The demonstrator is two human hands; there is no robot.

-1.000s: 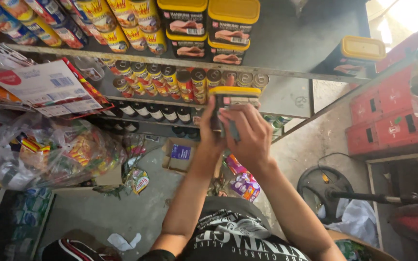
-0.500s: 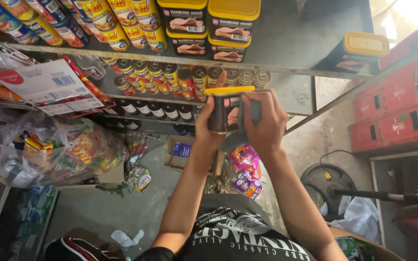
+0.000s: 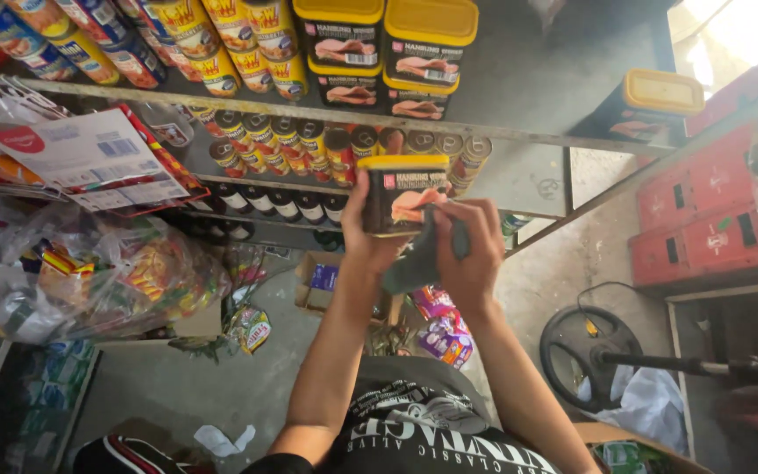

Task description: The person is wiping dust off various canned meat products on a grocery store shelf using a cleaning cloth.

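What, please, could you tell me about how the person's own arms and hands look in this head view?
Both forearms are bare from elbow to wrist, with no sleeves, gloves, watch or rings visible. The left hand and right hand are also uncovered. Below them shows a black T-shirt with white printed lettering.

Your path up: shelf rail (image 3: 326, 114) close above, small cans (image 3: 309, 145) packed just behind. Open gap right of stacked tins (image 3: 388, 53); bagged goods (image 3: 89, 272) crowd left.

red crates (image 3: 704, 219) beside shelved cans (image 3: 309, 145)
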